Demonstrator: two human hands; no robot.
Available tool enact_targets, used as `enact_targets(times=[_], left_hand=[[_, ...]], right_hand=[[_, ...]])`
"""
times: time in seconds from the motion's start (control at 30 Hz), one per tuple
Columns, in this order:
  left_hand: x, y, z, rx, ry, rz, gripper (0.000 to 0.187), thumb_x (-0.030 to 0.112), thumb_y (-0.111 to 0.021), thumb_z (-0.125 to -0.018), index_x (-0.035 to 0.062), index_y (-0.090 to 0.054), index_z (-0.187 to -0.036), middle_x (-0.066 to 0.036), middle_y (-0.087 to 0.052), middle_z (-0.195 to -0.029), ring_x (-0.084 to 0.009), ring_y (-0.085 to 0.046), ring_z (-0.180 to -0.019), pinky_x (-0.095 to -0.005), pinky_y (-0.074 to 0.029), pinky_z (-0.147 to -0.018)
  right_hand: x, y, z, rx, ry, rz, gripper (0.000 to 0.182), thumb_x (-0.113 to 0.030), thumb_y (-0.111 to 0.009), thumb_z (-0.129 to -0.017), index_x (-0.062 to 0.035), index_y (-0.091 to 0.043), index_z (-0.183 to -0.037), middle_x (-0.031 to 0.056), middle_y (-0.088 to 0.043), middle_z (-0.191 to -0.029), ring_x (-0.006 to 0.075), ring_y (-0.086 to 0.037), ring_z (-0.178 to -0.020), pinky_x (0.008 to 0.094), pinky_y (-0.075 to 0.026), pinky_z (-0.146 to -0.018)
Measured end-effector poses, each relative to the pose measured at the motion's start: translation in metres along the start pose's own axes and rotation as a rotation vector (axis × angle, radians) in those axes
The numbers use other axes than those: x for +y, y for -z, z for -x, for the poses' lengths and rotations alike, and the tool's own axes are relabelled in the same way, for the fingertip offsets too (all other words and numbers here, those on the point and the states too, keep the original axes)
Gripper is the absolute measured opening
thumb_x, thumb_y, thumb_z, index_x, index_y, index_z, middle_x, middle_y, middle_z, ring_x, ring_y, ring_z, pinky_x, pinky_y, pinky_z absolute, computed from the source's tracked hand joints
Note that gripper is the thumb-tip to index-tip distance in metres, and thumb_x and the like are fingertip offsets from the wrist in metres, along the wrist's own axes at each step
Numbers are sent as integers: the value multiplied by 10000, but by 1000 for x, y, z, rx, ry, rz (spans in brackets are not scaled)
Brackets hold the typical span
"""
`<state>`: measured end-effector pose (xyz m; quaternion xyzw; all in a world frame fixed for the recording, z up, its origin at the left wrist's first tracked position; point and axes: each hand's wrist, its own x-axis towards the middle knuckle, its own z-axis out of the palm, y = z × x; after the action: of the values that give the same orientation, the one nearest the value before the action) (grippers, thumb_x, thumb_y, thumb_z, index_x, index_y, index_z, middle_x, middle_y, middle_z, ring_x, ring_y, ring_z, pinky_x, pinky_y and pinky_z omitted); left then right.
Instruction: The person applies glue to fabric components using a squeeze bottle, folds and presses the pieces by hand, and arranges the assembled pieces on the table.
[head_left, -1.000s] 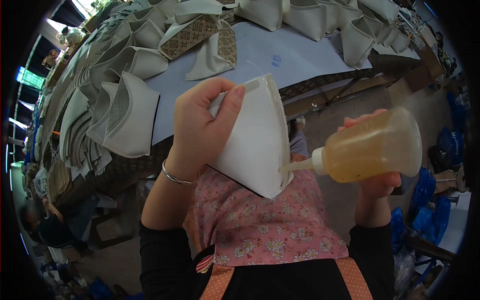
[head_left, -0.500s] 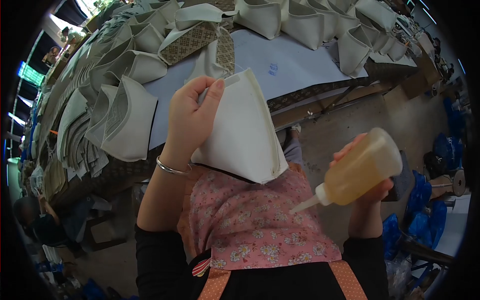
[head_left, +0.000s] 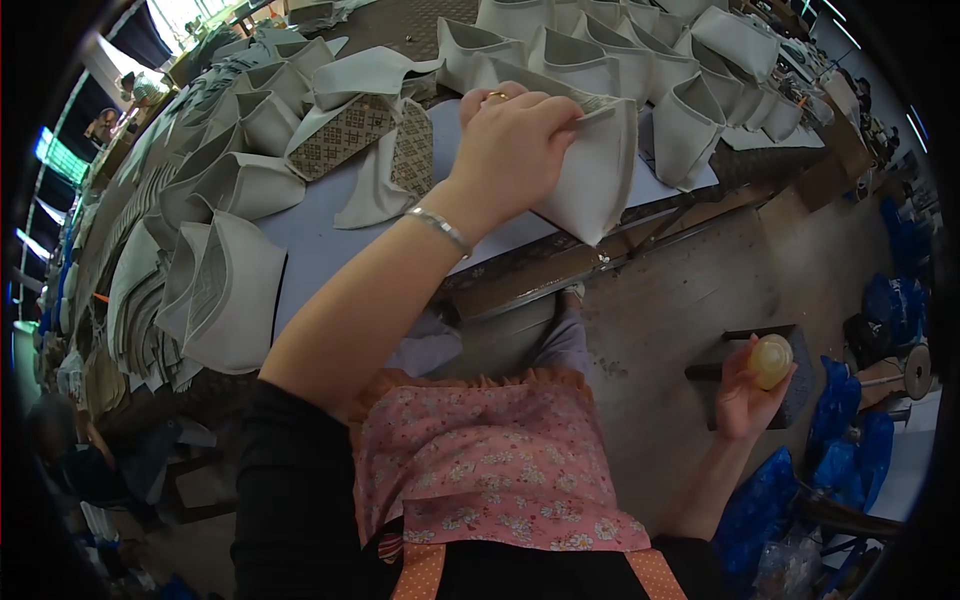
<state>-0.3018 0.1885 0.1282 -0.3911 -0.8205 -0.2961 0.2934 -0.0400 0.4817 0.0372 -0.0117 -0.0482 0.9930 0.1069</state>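
head | left hand (head_left: pixel 512 150): grip holding plain white pouch (head_left: pixel 592 180) | right hand (head_left: pixel 745 402): grip around amber bottle (head_left: pixel 770 362)

2 hands (head_left: pixel 512 148) | 1 btl (head_left: pixel 772 362) | 1 held pc (head_left: pixel 590 180) | 10+ other pcs (head_left: pixel 688 138) | 1 bracelet (head_left: pixel 441 229) | 1 apron (head_left: pixel 490 460)

White piece (head_left: pixel 590 185) I hold: smooth, matt, leather-like. My bottle (head_left: pixel 770 362): translucent plastic, soft sheen. My bracelet (head_left: pixel 440 230): polished, silvery metal. My ring (head_left: pixel 496 96): shiny, gold-toned metal. My apron (head_left: pixel 480 450): matt printed cloth. My sleeve (head_left: pixel 290 480): dull cloth. Blue bags (head_left: pixel 757 508): glossy, crinkled plastic. Floor (head_left: pixel 660 320): dull, scuffed.
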Motion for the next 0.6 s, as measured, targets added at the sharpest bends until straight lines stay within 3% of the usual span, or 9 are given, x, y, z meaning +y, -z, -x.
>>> enact_targets(times=[0.17,0.27,0.33,0.47,0.53,0.57,0.6], left_hand=[[-30,-85,-6,-15,100,-148,181,142,-579,-756,113,-595,-934,-39,-601,-866,-248,-525,-947,-405,-374,-794],[-43,-99,3,-51,179,-38,225,151,-582,-734,118,-598,-956,-65,-568,-976,-250,-486,-1027,-420,-354,-853],[-42,-83,5,-61,120,96,278,161,-576,-715,122,-599,-990,-97,-486,-1126,-269,-449,-1087,-413,-340,-901],[-88,-32,3,-138,112,-21,339,160,-547,-691,144,-596,-1026,-93,-406,-1226,-260,-372,-1169,-437,-310,-928],[-116,-7,6,-187,367,-410,330,146,-534,-716,142,-592,-1041,-85,-387,-1263,-273,-311,-1224,-451,-266,-980],[-128,2,8,-181,372,-431,330,146,-534,-716,142,-592,-1041,-85,-387,-1263,-273,-311,-1224,-451,-266,-980],[-141,13,12,-323,468,-567,312,146,-529,-731,143,-597,-1035,-78,-367,-1285,-276,-280,-1246,-455,-241,-1000]], right_hand=[[-14,10,6,43,63,-37,435,-307,-632,-797,-72,-494,-1136,150,-505,-1154,252,-462,-1095,313,-535,-767],[-24,17,7,78,94,-38,459,-295,-648,-785,-66,-483,-1147,145,-499,-1162,254,-462,-1092,311,-538,-759],[-28,25,7,87,104,-41,467,-288,-654,-781,-64,-479,-1152,144,-496,-1165,254,-461,-1089,308,-539,-753],[-30,36,2,152,127,-50,484,-282,-661,-775,-64,-471,-1162,131,-494,-1166,245,-465,-1073,304,-535,-746],[-25,40,0,170,107,-56,488,-282,-662,-774,-64,-470,-1166,126,-495,-1165,242,-466,-1069,300,-532,-741],[-22,42,-1,184,104,-46,495,-286,-663,-774,-65,-468,-1171,122,-495,-1168,238,-466,-1068,293,-528,-736],[-18,43,-5,193,94,-35,502,-289,-664,-774,-66,-466,-1177,117,-495,-1170,235,-465,-1067,286,-524,-732]])
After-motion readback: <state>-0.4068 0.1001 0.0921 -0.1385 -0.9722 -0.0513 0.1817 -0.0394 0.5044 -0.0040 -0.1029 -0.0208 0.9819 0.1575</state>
